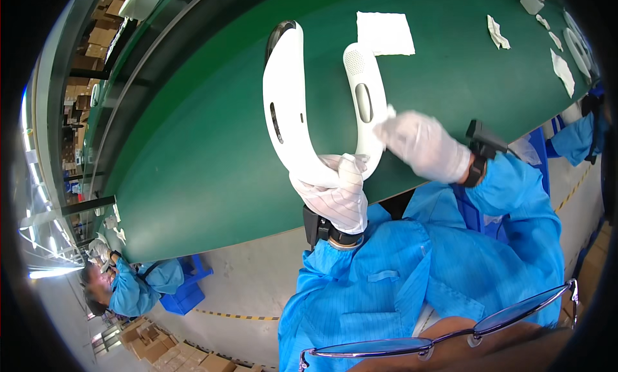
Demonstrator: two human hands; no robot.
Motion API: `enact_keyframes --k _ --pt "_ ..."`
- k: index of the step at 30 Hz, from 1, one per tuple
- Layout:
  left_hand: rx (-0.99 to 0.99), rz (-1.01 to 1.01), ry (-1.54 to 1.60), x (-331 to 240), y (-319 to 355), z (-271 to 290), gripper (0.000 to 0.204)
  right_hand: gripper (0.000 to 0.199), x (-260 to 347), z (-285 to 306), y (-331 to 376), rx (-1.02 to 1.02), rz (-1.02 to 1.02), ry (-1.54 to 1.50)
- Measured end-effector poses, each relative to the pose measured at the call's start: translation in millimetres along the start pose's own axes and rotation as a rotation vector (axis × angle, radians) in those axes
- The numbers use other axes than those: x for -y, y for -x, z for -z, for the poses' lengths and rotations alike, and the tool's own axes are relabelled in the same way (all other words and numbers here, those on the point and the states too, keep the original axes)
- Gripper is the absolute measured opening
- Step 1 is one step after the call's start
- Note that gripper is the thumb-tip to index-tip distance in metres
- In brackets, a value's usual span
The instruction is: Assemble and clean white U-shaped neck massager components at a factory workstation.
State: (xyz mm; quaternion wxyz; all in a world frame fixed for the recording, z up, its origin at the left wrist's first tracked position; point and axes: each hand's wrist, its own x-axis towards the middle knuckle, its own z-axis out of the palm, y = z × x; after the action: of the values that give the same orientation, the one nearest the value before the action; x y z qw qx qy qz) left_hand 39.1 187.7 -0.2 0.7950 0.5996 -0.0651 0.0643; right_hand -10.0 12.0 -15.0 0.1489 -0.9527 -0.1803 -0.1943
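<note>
A white U-shaped neck massager is held over the green work surface, its two arms pointing away from me. My left hand, in a thin white striped glove, wraps round its curved bend. One arm of the massager has a dark tip and a dark slot on its side. The other carries a silver oval plate and a patch of small holes. Beside that arm's outer edge is my gloved right hand, fingers closed and smeared by motion. A small white bit pokes out at its fingertips, too blurred to name.
A folded white cloth lies on the green worktop beyond the massager. Crumpled white wipes and more white parts are at the far right. Co-workers in blue sit at left and right. A metal rail borders the left side.
</note>
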Motion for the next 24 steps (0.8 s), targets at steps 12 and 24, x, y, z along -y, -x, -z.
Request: enact_keyframes --k 12,24 --pt "-0.057 0.069 -0.106 2.9 4.9 -3.7 0.051 0.04 -28.6 -6.9 -13.6 -0.098 0.029 0.18" --pt "-0.121 -0.068 -0.186 14.1 1.3 1.2 0.058 0.031 8.0 -9.6 -9.4 -0.009 -0.033 -0.108"
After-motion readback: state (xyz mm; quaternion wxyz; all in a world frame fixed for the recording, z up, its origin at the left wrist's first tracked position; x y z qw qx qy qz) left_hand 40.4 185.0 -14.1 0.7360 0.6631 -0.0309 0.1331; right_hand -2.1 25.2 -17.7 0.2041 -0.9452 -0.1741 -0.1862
